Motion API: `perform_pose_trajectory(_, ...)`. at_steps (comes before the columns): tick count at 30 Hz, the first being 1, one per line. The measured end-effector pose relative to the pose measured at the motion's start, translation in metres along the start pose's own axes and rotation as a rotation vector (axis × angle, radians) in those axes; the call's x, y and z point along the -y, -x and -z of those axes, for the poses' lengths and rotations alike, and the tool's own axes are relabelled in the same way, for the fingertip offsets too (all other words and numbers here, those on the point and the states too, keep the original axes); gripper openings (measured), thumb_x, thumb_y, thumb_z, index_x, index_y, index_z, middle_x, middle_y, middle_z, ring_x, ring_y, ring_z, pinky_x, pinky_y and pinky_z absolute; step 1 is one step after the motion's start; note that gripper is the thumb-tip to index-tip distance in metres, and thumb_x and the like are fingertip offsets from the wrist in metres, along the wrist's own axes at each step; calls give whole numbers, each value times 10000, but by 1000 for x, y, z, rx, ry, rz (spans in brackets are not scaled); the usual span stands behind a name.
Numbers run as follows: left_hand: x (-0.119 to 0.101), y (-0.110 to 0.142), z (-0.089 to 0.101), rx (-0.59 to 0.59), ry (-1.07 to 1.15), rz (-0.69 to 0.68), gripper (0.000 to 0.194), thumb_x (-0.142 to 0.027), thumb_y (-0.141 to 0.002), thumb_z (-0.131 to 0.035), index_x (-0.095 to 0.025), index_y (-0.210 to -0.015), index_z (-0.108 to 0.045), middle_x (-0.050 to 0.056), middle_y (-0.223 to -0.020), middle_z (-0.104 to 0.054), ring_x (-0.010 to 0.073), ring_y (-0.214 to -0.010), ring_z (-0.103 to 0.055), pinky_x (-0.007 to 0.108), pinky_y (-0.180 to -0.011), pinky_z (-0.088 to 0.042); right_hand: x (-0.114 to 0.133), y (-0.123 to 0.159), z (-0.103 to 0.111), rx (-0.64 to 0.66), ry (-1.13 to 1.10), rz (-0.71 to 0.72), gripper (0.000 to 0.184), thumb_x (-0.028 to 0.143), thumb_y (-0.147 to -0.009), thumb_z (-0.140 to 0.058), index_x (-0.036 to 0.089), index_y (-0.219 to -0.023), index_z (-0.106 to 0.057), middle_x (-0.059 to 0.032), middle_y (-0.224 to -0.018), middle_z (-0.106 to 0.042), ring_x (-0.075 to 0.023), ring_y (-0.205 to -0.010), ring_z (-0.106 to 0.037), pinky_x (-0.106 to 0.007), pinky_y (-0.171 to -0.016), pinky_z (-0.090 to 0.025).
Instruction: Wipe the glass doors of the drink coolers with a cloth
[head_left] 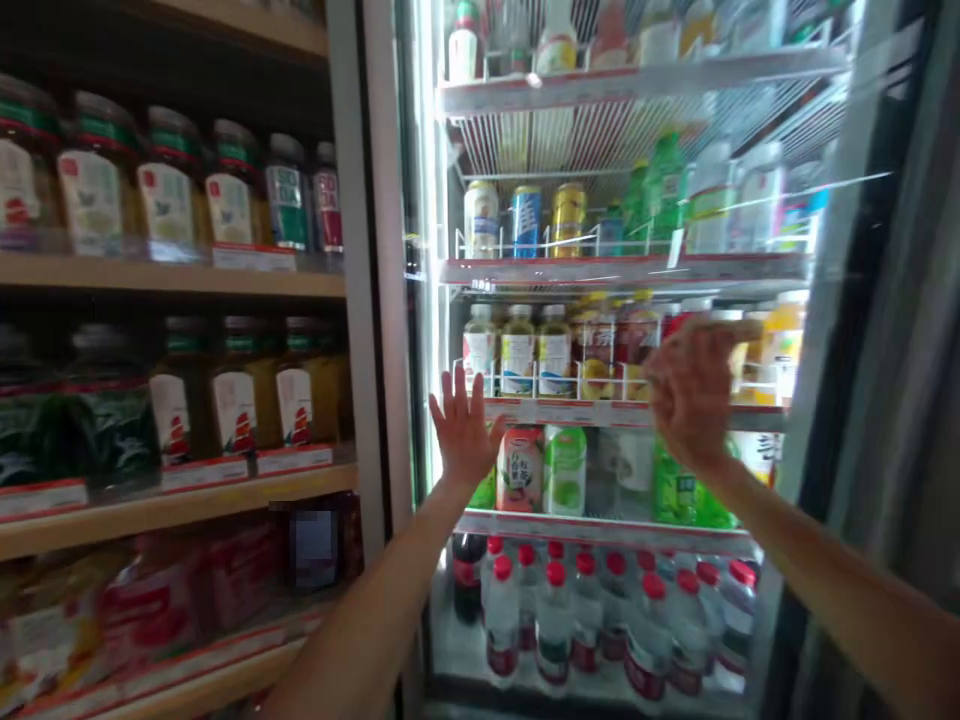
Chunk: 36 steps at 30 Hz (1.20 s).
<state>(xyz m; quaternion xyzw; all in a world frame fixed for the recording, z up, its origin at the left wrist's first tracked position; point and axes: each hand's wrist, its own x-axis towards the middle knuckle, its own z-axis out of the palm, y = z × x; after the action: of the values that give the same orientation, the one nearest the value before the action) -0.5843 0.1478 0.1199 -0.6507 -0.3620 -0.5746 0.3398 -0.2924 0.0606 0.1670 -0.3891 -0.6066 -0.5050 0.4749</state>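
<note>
My left hand (466, 430) is raised, palm forward and fingers spread, in front of the lower middle of a lit drinks fridge. It holds nothing. Close beside it are a red drink carton (520, 470) and a green one (565, 470). My right hand (691, 390) is lifted before the right side of the same fridge, blurred by motion. Its fingers look partly bent, and one digit points right. No object shows in it. Behind it stand orange juice bottles (784, 345). Whether either hand touches glass, I cannot tell.
Fridge shelves hold cans (526, 220), tea bottles (517, 350) and, at the bottom, several red-capped water bottles (553, 620). A metal frame post (358, 300) separates the fridge from wooden shelves (225, 280) on the left with bottles and packets. Dark framing (847, 350) borders the right.
</note>
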Motion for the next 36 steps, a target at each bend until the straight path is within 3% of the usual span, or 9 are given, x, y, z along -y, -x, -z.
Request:
perform_pose_trajectory(4, 3, -1, -1, -8, 1, -19, 673, -462, -886, -401, -205, -1453, -146, 137, -1516, -157, 274, -1413, -51, 544, -1126, -88, -10, 21, -4, 138, 114, 195, 472, 262, -844, -487, 261, -1314, -441, -52, -1478, -312, -263, -1372, -257, -523, -1068, -307)
perform_pose_trajectory(9, 2, -2, -1, -22, -24, -21, 699, -431, -882, -430, -225, -1458, -92, 127, -1522, -131, 295, -1410, -72, 557, -1120, -97, -81, 11, 14, -330, 286, -331, 467, 260, -859, -427, 153, -1313, -446, -167, -1430, -358, -333, -1325, -323, -625, -1007, -310)
perform_pose_trajectory(11, 2, -3, -1, -35, -31, -31, 706, -422, -881, -436, -230, -1458, -77, 125, -1523, -128, 297, -1409, -78, 557, -1118, -107, -62, -5, 2, -355, 250, -313, 484, 269, -867, -408, 163, -1340, -409, -156, -1447, -331, -332, -1344, -288, -642, -1009, -299)
perform_pose_trajectory(15, 3, -4, 1, -38, -37, -48, 707, -413, -882, -437, -242, -1458, -63, 121, -1526, -120, 299, -1408, -89, 560, -1113, -127, 21, -18, -26, 33, 106, 77, 489, 256, -857, -431, 227, -1344, -407, -62, -1486, -286, -253, -1412, -120, -518, -1092, -286)
perform_pose_trajectory(18, 4, -4, 2, -17, -30, -44, 701, -414, -885, -433, -250, -1456, -59, 118, -1526, -123, 300, -1408, -90, 559, -1110, -138, 23, -7, -18, 162, 93, 289, 422, 269, -855, -444, 263, -1275, -483, -27, -1457, -348, -228, -1404, -168, -469, -1094, -309)
perform_pose_trajectory(22, 3, -3, 1, -30, -27, -45, 704, -410, -883, -441, -253, -1455, -62, 119, -1524, -130, 299, -1408, -90, 565, -1111, -126, -50, -8, 4, -189, 246, -119, 479, 223, -858, -417, 220, -1336, -414, -96, -1468, -310, -284, -1370, -254, -580, -1020, -345)
perform_pose_trajectory(25, 3, -3, -1, -40, -16, -43, 702, -419, -882, -439, -239, -1456, -78, 126, -1522, -138, 296, -1409, -85, 566, -1114, -112, -53, -30, -8, -345, 238, -256, 513, 224, -860, -404, 200, -1371, -369, -110, -1477, -283, -302, -1379, -225, -627, -1025, -304)
perform_pose_trajectory(31, 2, 0, 0, 39, 1, 14, 651, -482, -881, -396, -187, -1435, -225, 146, -1503, -206, 278, -1411, -66, 546, -1127, -94, 58, -30, -36, 247, -25, 315, 443, 257, -838, -462, 261, -1279, -494, -12, -1459, -351, -213, -1406, -161, -471, -1118, -252)
perform_pose_trajectory(36, -2, 1, -1, 41, 4, 8, 650, -519, -882, -353, -178, -1426, -248, 140, -1507, -197, 255, -1414, -24, 533, -1133, -71, -7, -21, 2, 257, -128, 249, 421, 261, -836, -463, 258, -1254, -513, -44, -1423, -409, -242, -1386, -224, -551, -1111, -170)
